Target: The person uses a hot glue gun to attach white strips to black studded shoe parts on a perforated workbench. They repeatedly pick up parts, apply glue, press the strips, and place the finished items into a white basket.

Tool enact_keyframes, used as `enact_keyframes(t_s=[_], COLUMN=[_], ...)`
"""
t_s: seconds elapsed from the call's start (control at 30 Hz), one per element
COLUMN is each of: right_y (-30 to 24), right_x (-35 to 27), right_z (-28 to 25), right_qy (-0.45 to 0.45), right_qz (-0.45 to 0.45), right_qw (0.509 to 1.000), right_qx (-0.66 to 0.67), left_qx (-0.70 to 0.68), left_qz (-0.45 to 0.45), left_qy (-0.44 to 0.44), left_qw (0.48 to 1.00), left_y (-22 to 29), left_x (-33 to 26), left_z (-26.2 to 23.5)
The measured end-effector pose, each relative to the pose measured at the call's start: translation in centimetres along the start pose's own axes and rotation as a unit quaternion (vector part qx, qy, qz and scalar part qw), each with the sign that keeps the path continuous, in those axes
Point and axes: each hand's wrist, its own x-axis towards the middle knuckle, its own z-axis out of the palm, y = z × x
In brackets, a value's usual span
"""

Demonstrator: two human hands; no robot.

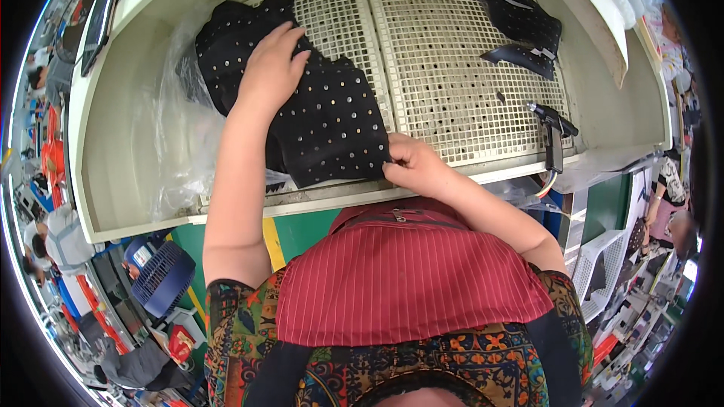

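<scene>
Black fabric pieces (335,117) dotted with small shiny studs lie on the left side of a pale grid panel (452,98). My left hand (271,68) rests flat on the upper part of the fabric, its fingers apart. At the near right corner of the cloth, my right hand (421,169) is closed, thumb and finger pinching its edge. How many layers lie beneath the top one cannot be told.
More studded black pieces (520,19) sit at the far right of the tray. A black air gun (553,136) hangs over its near right edge. Clear plastic sheeting (173,143) covers the left wall. A white lampshade (592,22) stands right; a blue fan (158,275) is below left.
</scene>
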Motion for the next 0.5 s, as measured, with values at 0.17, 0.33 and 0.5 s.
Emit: enact_keyframes(t_s=[0.17,0.33,0.5], right_y=[0.6,0.9,1.3], right_x=[-1.1,-1.0,-1.0], right_z=[-0.9,-0.9,-1.8], right_qy=[0.028,0.146,0.065], right_qz=[0.147,0.228,0.236], right_qw=[0.981,0.886,0.917], right_qx=[0.124,0.377,0.315], left_qx=[0.163,0.276,0.207], left_qz=[-0.012,-0.034,-0.015], left_qy=[-0.249,-0.389,-0.393], left_qw=[0.955,0.878,0.896], left_y=[1.3,3.7,2.8], left_x=[4.8,7.8,8.9], left_z=[3.1,3.4,3.0])
